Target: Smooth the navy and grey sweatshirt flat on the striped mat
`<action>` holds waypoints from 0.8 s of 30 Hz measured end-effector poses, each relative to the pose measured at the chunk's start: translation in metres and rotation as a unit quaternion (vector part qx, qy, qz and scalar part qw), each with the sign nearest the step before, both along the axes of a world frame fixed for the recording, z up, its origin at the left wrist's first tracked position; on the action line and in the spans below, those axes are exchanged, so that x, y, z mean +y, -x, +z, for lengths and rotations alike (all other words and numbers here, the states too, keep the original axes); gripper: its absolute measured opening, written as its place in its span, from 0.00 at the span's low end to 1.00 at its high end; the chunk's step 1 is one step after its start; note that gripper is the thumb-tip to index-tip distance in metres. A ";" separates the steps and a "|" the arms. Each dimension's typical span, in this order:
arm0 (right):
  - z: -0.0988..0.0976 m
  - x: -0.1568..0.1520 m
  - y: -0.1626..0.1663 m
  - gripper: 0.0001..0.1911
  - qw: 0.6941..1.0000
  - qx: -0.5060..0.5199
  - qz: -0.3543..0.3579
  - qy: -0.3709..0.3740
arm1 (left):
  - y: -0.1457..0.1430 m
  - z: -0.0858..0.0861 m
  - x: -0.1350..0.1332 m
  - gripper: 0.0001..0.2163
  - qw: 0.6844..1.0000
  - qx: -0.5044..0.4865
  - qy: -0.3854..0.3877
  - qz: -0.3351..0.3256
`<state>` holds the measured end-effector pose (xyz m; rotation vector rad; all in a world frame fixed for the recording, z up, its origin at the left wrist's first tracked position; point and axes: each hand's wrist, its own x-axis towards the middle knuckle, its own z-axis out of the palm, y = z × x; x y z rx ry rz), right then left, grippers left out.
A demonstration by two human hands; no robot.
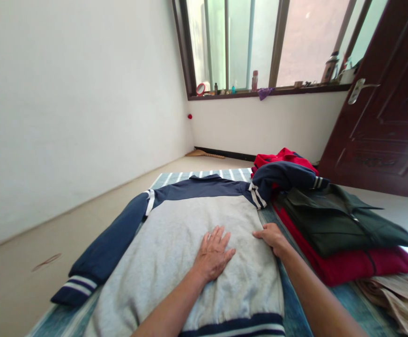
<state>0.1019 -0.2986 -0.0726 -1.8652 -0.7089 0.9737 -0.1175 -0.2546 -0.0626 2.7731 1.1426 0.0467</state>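
A grey and navy jacket [175, 234] lies spread out, with white stripes on its sleeves and a striped hem. Its left-hand sleeve [108, 241] stretches out to the side, while the right-hand sleeve [284, 177] rests across a pile of clothes. Flat on the grey body is my left hand [213, 252], fingers extended. At the jacket's right edge, my right hand [272, 238] has its fingers closed on the fabric; the fingertips are partly hidden. Under the jacket is a blue striped mat [295, 299].
To the right are a folded dark green jacket [351, 222] on a red garment [372, 267], a bunched red garment [284, 157] and a beige cloth [400, 299]. A wall [77, 103] stands left, a dark red door [386, 117] right. Small items line the windowsill [239, 94].
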 end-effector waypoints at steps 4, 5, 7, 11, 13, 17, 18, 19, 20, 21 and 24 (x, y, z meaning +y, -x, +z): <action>-0.005 -0.002 -0.007 0.03 1.000 -0.001 -0.014 -0.010 | 0.002 0.000 0.001 0.25 1.000 -0.016 -0.005 -0.006; -0.005 -0.003 -0.009 0.03 1.000 0.000 -0.016 -0.013 | 0.002 0.000 0.001 0.25 1.000 -0.023 -0.008 -0.004; -0.005 -0.004 -0.010 0.04 1.000 0.013 -0.016 -0.019 | 0.002 -0.001 0.002 0.24 0.999 -0.042 -0.019 0.003; -0.001 -0.008 -0.007 0.05 0.997 0.073 -0.008 -0.034 | 0.001 -0.008 0.006 0.19 0.995 -0.080 -0.054 0.011; 0.000 -0.011 -0.003 0.07 0.993 0.113 0.004 -0.040 | 0.001 -0.012 0.008 0.17 0.993 -0.096 -0.070 0.015; -0.002 -0.012 0.002 0.13 0.984 0.172 0.026 -0.030 | 0.001 -0.016 0.010 0.17 0.991 -0.101 -0.077 0.031; -0.003 -0.012 0.002 0.13 0.984 0.175 0.024 -0.025 | 0.001 -0.017 0.010 0.17 0.991 -0.100 -0.077 0.032; -0.005 -0.011 0.001 0.12 0.984 0.176 0.018 -0.020 | 0.001 -0.017 0.010 0.17 0.992 -0.099 -0.077 0.033; -0.006 -0.010 -0.001 0.12 0.984 0.174 0.012 -0.016 | 0.001 -0.017 0.009 0.17 0.992 -0.098 -0.076 0.033; -0.007 -0.010 -0.002 0.11 0.985 0.173 0.006 -0.014 | 0.001 -0.017 0.009 0.16 0.992 -0.096 -0.074 0.033; -0.009 -0.009 -0.006 0.10 0.985 0.170 -0.003 -0.011 | 0.001 -0.018 0.008 0.17 0.993 -0.094 -0.069 0.035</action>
